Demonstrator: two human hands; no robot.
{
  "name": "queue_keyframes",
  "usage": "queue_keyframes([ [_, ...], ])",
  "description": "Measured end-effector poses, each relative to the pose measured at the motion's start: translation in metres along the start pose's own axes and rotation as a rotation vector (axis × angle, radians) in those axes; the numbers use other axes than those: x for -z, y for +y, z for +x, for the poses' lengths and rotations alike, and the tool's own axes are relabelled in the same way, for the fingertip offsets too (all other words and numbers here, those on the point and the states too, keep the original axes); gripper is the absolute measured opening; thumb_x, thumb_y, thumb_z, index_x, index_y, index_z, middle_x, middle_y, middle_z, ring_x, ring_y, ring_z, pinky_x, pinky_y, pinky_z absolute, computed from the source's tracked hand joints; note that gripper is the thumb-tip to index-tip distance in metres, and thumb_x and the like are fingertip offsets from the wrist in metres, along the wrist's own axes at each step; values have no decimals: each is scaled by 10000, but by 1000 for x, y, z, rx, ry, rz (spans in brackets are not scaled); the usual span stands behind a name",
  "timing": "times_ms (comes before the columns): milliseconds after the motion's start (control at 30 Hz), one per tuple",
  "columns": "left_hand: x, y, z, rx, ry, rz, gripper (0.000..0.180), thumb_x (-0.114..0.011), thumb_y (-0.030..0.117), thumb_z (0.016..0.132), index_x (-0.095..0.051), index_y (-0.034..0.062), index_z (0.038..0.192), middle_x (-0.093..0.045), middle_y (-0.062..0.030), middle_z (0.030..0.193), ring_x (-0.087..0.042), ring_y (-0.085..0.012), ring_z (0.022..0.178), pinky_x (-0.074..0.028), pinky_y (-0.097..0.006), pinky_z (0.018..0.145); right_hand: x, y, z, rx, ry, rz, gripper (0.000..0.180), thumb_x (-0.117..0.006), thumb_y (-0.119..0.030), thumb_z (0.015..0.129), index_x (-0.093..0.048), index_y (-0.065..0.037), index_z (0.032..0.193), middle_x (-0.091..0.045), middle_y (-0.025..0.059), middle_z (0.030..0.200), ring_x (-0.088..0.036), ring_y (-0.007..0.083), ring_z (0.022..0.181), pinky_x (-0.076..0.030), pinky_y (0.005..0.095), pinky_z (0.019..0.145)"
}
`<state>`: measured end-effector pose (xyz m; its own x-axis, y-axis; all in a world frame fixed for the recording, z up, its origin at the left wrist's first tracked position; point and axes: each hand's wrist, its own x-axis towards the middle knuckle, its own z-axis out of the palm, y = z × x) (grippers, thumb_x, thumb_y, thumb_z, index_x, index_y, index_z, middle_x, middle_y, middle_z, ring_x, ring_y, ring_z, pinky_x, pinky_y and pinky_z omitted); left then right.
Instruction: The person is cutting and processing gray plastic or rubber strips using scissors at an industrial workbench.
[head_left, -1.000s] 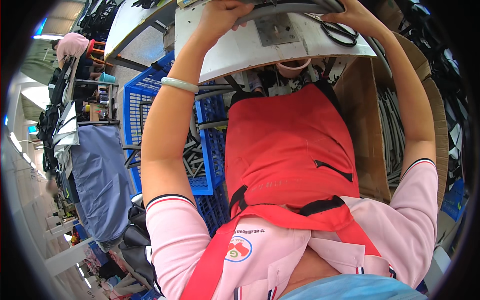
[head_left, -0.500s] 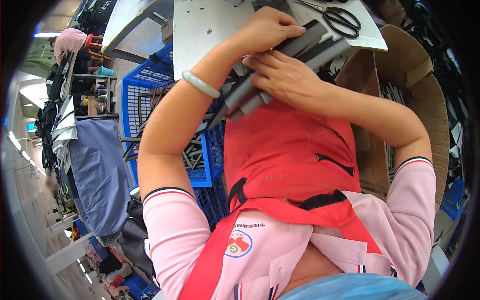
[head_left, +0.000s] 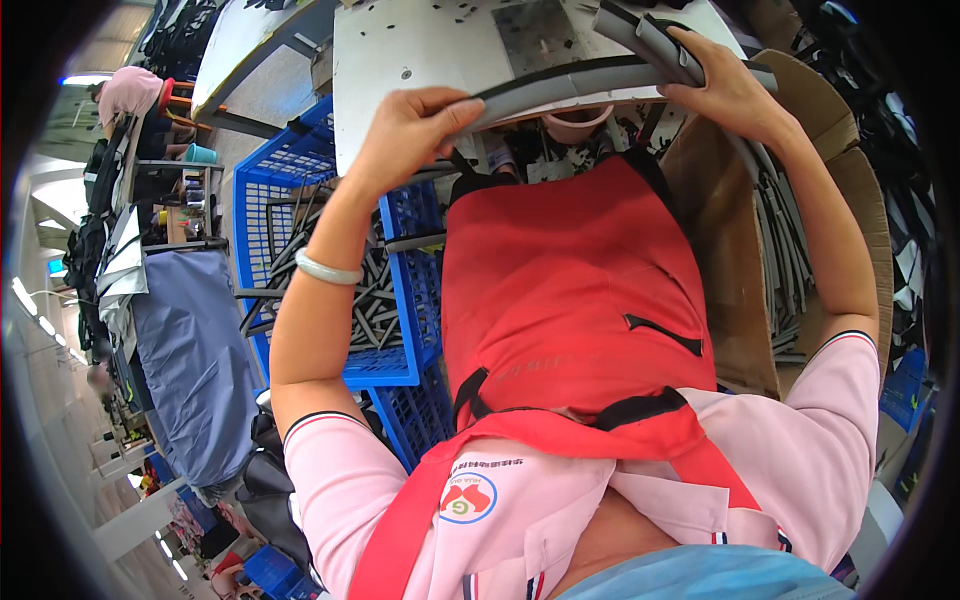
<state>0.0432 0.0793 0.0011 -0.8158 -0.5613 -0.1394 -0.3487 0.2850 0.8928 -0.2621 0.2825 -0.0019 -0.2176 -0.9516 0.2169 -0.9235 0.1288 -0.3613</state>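
Observation:
A long grey strip with a black edge [head_left: 565,88] arches across the front edge of the white table, between my two hands. Its left end is pinched between the thumb and fingers of my left hand [head_left: 422,125]. My right hand [head_left: 728,88] is wrapped round the strip's other part, together with shorter grey and black pieces [head_left: 650,45] that stick up to the left of the fingers. How many pieces the right hand grips is partly hidden. The strip's far right end pokes out past my right wrist.
Left of my red apron [head_left: 575,270], a blue plastic crate [head_left: 402,300] holds many short grey pieces. At right, a cardboard box [head_left: 715,250] contains long grey strips [head_left: 778,230]. Small black scraps dot the white table [head_left: 430,40]; a pink basin [head_left: 578,125] sits beneath it.
My hands were close together over a bundle of grey strips; now they are wide apart, with one strip stretched between them. The scissors seen earlier on the table no longer show.

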Motion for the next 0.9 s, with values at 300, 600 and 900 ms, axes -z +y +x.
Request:
queue_keyframes([
  [300, 26, 19, 48, -103, 115, 118, 275, -700, 268, 870, -730, 16, 977, -518, 16, 568, -434, -43, 502, -336, -208, 455, 24, 2, 39, -101, -12, -21, 840, -727, -335, 723, -401, 126, 1345, -534, 320, 1260, -524, 360, 1205, -400, 368, 1025],
  [600, 33, 19, 57, -87, 120, 52, 285, -687, 255, 876, -725, -4, 988, -498, 13, 554, -422, -49, 495, -335, -214, 468, 41, -19, 47, -165, -28, 104, 828, -749, -318, 713, -420, 120, 1334, -562, 313, 1224, -556, 348, 1166, -433, 369, 981],
  [900, 39, 18, 68, -119, 126, 58, 280, -664, 265, 904, -710, 6, 1002, -513, 20, 588, -399, -33, 478, -295, -198, 454, 48, -28, 66, -164, -86, 180, 760, -762, -286, 714, -468, 95, 1302, -601, 271, 1180, -579, 313, 1117, -444, 371, 938],
])
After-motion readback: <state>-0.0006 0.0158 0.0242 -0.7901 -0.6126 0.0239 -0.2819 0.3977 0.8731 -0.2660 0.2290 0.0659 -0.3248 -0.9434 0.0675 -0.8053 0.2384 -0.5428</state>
